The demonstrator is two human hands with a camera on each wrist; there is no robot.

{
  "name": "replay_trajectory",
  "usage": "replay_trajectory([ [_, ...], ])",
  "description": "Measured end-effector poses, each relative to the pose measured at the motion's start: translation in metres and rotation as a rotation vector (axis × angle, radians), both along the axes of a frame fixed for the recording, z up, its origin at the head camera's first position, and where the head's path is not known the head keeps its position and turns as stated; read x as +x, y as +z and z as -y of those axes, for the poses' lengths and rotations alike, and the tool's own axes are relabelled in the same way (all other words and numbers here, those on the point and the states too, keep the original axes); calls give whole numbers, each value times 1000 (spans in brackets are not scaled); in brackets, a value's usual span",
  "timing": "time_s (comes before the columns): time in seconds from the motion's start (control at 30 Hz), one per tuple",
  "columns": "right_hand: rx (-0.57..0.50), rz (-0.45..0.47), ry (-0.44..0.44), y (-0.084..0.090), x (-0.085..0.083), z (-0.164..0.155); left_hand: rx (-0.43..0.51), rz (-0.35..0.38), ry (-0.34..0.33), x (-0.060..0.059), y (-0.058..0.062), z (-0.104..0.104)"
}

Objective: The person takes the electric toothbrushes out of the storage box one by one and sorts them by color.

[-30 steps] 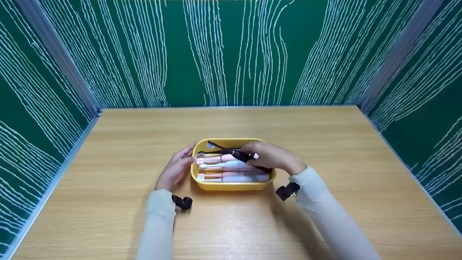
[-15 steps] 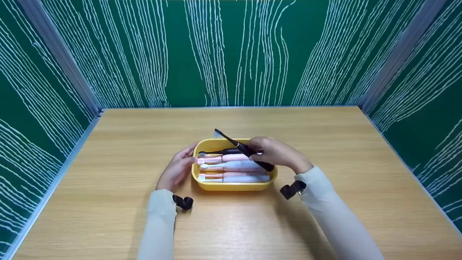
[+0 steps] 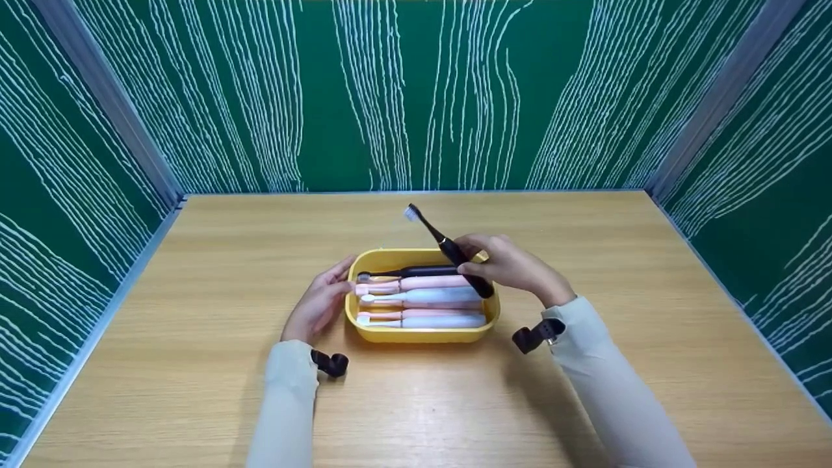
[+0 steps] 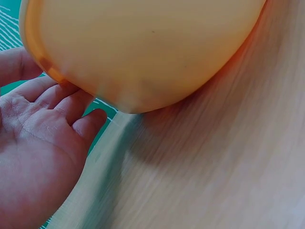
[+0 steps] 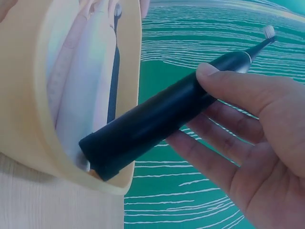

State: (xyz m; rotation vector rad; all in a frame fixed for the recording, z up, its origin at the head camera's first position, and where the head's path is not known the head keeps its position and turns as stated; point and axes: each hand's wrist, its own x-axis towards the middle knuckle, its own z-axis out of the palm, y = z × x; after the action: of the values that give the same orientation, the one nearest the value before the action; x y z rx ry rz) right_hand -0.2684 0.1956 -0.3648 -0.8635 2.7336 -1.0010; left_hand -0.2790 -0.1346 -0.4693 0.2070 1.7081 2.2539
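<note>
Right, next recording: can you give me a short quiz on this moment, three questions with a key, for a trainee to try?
1. Which hand holds the tilted black toothbrush?
2. True or false: the left hand touches the yellow basket.
3. In the head view, what colour is the toothbrush lying in the basket farthest from the person? A) pink B) white C) black

Key:
1. The right hand, with its thumb and fingers on the handle.
2. True; it holds the left end.
3. C; the second black toothbrush lies along the far side.
</note>
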Motion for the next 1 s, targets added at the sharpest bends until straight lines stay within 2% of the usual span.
replay_trajectory([
  [0.17, -76, -5, -24, -2, -4, -9, 6, -4, -1, 0, -1, 0],
  [0.4, -141, 56, -62, -3, -7, -15, 43, -27, -28, 0, -3, 0],
  [0.7, -217, 20, -135, -7, -10, -25, 26, -37, -16, -1, -4, 1],
  [1.0, -300, 42, -213, -9, -11, -31, 25, -29, -6, 0, -3, 1],
])
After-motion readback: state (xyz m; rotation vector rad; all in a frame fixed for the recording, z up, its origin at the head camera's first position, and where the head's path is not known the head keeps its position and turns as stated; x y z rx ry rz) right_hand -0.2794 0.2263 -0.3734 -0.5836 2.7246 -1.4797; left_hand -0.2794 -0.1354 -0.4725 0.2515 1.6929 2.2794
